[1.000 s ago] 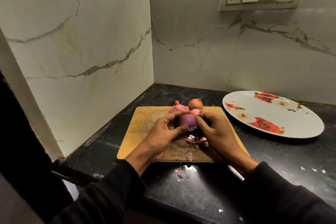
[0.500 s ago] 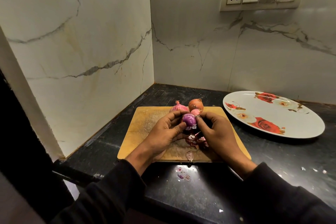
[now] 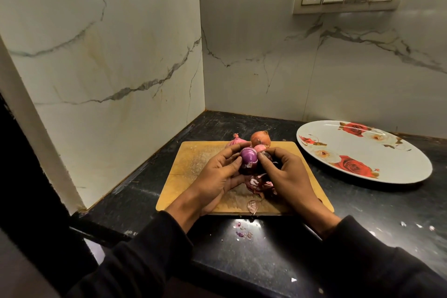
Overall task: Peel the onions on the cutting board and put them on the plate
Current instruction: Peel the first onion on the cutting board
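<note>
Both hands meet over the middle of the wooden cutting board [image 3: 191, 164], and between them sits a purple onion [image 3: 248, 158], glossy and mostly bare of skin; the left hand [image 3: 219, 176] curls round it from nine o'clock, fingers arched over the top and thumb pressed against its near left side, so it grips rather than lies flat; the right hand [image 3: 287, 174] closes in from three o'clock, its fingertips bent and pinching at the onion's right flank where darker skin clings; whether a strip of peel is caught between those fingertips cannot be told. The onion is held above the board, not resting on it.

At twelve o'clock from the held onion, along the board's far edge, lie three unpeeled ones: a pink onion [image 3: 234, 141] with a twisted tip, an orange-brown onion [image 3: 260, 138], and a small pink onion [image 3: 260, 148] partly hidden behind the fingers. At six o'clock, under the hands, a heap of peels [image 3: 258, 184] lies on the board, and small scraps [image 3: 243, 233] lie on the dark counter [image 3: 362, 225] just past the near edge.

At three o'clock, well apart from the board, a white plate [image 3: 391, 164] printed with red roses sits on the counter, bearing no onions. Black sleeves cover both wrists.
</note>
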`<state>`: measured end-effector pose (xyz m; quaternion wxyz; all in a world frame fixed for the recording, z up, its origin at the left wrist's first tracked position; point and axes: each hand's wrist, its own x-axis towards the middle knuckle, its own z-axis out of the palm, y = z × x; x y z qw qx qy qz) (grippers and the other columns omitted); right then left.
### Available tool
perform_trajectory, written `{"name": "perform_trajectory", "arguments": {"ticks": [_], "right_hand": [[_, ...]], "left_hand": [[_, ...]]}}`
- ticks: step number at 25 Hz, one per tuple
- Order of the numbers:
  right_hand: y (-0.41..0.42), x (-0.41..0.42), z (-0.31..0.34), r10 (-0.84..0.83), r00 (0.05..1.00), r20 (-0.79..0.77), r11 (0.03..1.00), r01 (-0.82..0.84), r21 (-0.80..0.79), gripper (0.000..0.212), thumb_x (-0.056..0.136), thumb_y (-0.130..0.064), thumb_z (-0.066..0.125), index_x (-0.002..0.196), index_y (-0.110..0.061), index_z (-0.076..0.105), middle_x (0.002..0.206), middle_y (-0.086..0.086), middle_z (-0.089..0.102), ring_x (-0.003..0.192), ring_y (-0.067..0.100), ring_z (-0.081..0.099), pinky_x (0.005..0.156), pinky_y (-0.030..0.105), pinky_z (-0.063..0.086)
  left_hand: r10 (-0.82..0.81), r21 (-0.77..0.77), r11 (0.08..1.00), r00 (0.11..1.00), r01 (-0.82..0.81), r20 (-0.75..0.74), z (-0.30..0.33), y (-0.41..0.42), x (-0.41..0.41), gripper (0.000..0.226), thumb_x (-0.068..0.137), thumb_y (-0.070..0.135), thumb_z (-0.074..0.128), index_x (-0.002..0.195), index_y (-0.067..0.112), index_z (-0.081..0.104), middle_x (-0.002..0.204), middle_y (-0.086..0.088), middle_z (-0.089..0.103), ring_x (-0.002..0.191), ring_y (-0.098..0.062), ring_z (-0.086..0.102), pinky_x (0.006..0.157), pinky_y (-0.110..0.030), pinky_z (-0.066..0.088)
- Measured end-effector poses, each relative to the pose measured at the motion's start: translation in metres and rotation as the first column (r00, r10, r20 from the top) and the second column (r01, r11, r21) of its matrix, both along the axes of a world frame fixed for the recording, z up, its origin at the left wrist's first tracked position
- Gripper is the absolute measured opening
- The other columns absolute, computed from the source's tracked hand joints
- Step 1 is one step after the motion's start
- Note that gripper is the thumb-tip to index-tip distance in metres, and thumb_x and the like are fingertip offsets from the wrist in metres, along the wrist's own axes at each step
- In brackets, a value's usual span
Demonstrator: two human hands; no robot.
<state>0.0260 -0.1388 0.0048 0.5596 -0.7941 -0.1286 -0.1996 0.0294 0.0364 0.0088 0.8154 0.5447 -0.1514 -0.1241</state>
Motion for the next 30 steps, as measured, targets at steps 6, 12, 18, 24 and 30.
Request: {"name": "perform_trajectory", "arguments": {"ticks": [6,12,18,24,30], "right_hand": [[0.0036,-0.0053,0.0039,-0.071,0.994,0.084,0.984,0.084,-0.155,0.015,0.094,-0.015,0.066,0.094,-0.030,0.066,0.079,-0.017,0.066,0.077,-0.005,0.063,0.062,0.012,0.048],[0.0038,0.0000,0.0008,-0.067,0.998,-0.010,0.996,0.066,-0.057,0.011,0.097,-0.015,0.061,0.102,-0.019,0.070,0.088,-0.005,0.071,0.080,0.004,0.067,0.066,0.017,0.053],[-0.0007,-0.0053,0.0039,-0.124,0.989,0.082,0.960,0.140,-0.243,0.023,0.097,-0.011,0.061,0.114,-0.023,0.071,0.096,-0.020,0.065,0.083,-0.008,0.060,0.073,0.000,0.042],[0.0015,-0.0023,0.0025,-0.026,0.990,0.139,0.918,0.079,-0.389,0.018,0.100,-0.010,0.052,0.106,-0.014,0.069,0.097,-0.001,0.066,0.084,-0.004,0.053,0.073,0.004,0.037],[0.0043,-0.0080,0.0067,0.024,0.991,0.129,0.980,0.002,-0.200,0.015,0.101,-0.020,0.054,0.103,-0.023,0.069,0.096,-0.008,0.068,0.092,0.004,0.062,0.074,0.014,0.047]], "left_hand": [[0.020,0.064,0.998,0.998,-0.024,0.062,-0.0001,-0.0015,-0.0017,0.046,0.083,0.013,0.066,0.128,0.019,0.061,0.127,-0.009,0.068,0.118,-0.023,0.066,0.086,-0.032,0.059],[0.009,-0.022,1.000,0.999,-0.008,0.032,-0.0002,0.0005,-0.0008,0.044,0.084,0.007,0.064,0.127,0.016,0.062,0.127,-0.011,0.068,0.117,-0.024,0.066,0.084,-0.029,0.059],[0.086,-0.105,0.990,0.996,-0.089,-0.034,0.0017,0.0001,0.0011,0.049,0.084,0.005,0.065,0.131,0.013,0.059,0.133,-0.015,0.062,0.119,-0.031,0.065,0.088,-0.035,0.061],[0.153,-0.068,0.985,0.987,-0.157,-0.048,0.0029,-0.0020,-0.0007,0.042,0.082,0.006,0.070,0.123,0.009,0.061,0.123,-0.018,0.065,0.108,-0.028,0.071,0.084,-0.038,0.062],[0.168,-0.041,0.985,0.985,-0.169,-0.026,0.0017,-0.0021,-0.0011,0.051,0.076,0.013,0.074,0.124,0.006,0.058,0.123,-0.018,0.066,0.106,-0.028,0.071,0.082,-0.039,0.063]]}}
